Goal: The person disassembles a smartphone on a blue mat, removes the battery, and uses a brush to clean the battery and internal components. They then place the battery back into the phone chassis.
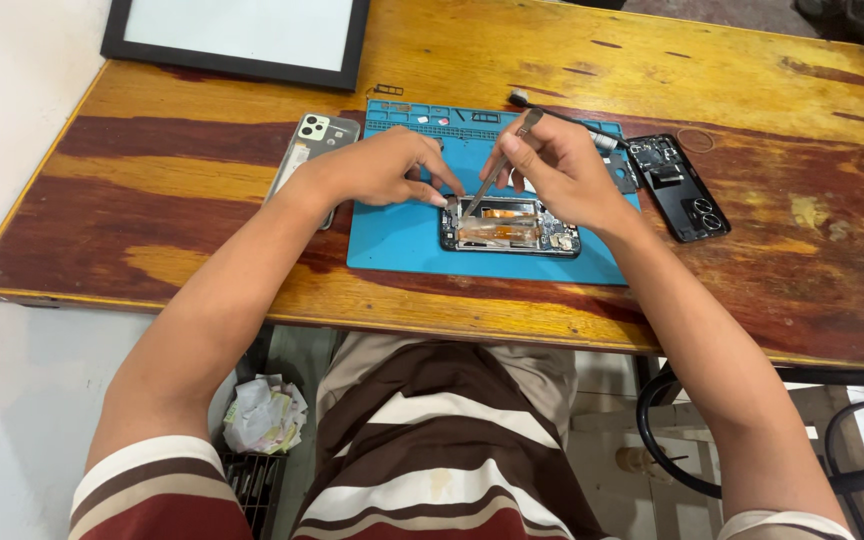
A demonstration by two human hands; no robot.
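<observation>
Looking down from my head cam: my right hand (552,165) pinches slim metal tweezers (497,168), tips down at the top left corner of the opened black phone with exposed innards (510,226) lying on the blue rubber repair mat (402,235). My left hand (382,165) presses its fingertips by that same corner, holding nothing. A black phone back cover (679,187) sits off right on the wooden table (202,170).
</observation>
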